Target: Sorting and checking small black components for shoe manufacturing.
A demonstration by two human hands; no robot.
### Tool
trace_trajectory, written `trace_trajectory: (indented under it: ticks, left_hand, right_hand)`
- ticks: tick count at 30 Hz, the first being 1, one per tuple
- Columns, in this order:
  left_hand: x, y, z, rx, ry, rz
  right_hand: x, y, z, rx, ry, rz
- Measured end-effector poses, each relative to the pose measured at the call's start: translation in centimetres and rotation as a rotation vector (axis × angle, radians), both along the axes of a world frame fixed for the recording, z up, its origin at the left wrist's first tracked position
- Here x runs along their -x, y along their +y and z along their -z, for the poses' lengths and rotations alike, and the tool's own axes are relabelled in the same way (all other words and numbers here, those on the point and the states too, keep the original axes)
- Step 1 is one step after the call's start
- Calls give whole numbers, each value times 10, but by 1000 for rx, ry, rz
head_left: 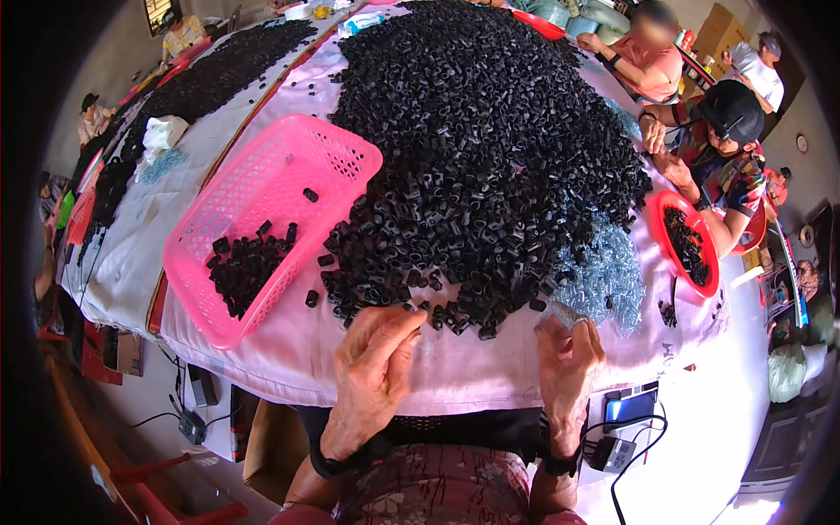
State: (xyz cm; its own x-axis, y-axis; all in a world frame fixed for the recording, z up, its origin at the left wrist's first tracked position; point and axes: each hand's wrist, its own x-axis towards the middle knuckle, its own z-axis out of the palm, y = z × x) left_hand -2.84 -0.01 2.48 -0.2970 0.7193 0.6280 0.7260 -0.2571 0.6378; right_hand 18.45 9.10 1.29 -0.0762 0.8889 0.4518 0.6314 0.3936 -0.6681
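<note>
A large heap of small black hollow plastic pieces (472, 166) covers the middle of the cloth-covered table. At its near edge my left hand (376, 354) is closed in a pinch, thumb against forefinger, with what looks like one small black piece at the tips. My right hand (570, 359) is closed too, its fingertips curled together at the near edge of a pile of small clear bluish pieces (604, 276). What those right fingers hold is hidden. To the left of my left hand, a pink perforated basket (188, 262) contains some black pieces (249, 271).
A red oval basin (711, 271) with dark pieces stands at the table's right edge, beside a person in a black cap (731, 114). Other people sit farther around. Another black heap (223, 74) lies at the far left. Cables and a cardboard box (271, 442) are below the table.
</note>
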Motion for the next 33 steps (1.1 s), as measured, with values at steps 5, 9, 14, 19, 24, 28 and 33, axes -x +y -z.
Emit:
trace_trajectory:
  ticks: [5, 9, 14, 19, 24, 28, 33]
  left_hand:
    - [-15, -2, 9, 146, -724, 314]
    - [-9, 3, 13, 261, -994, 499]
    - [-7, 1, 18, 257, -1072, 501]
    - [-11, 2, 19, 196, -1076, 510]
    - [-19, -2, 25, 119, -969, 431]
    - [-21, 1, 26, 110, -975, 441]
    - [-22, 4, 26, 89, -890, 412]
  right_hand:
    - [0, 2, 8, -103, -69, -47]
    - [-5, 1, 9, -30, 62, 58]
    - [2, -3, -5, 80, 182, 100]
    - [2, 6, 7, -100, -146, -4]
    - [6, 6, 13, -222, -115, -20]
    - [5, 0, 12, -62, 173, -17]
    - [6, -1, 6, -116, 226, -15]
